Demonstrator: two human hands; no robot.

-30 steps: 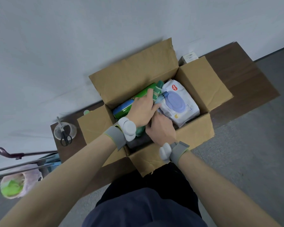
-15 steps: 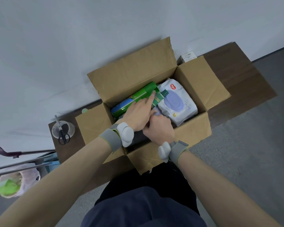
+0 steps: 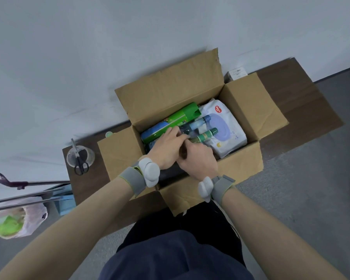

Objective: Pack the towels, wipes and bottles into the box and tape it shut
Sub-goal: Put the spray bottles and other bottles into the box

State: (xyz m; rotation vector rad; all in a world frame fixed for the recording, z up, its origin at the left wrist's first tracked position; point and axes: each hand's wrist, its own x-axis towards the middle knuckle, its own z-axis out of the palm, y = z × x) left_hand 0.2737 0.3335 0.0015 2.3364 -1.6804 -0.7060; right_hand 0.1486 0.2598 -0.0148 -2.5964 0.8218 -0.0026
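The open cardboard box (image 3: 170, 93) stands on a dark brown table (image 3: 303, 102). Inside lie a green spray can (image 3: 182, 115), a blue-capped bottle (image 3: 198, 123), a green-capped bottle (image 3: 206, 134) and a white wipes pack (image 3: 228, 128) at the right. My left hand (image 3: 166, 146) reaches in from the left, its fingers stretched flat over the dark body of the blue-capped bottle. My right hand (image 3: 200, 158) is beside it at the near wall, fingers curled down around the brown body of the green-capped bottle. The box bottom under both hands is hidden.
A clear cup with black scissors (image 3: 79, 160) stands left of the box. A small white carton (image 3: 236, 73) sits behind the right flap. Metal rods (image 3: 28, 188) and a bag with green contents (image 3: 16, 219) are at the lower left. Grey floor lies to the right.
Both hands have drawn back toward the near wall. The two capped bottles, hidden or barely seen before, now lie exposed between the green can and the wipes pack.
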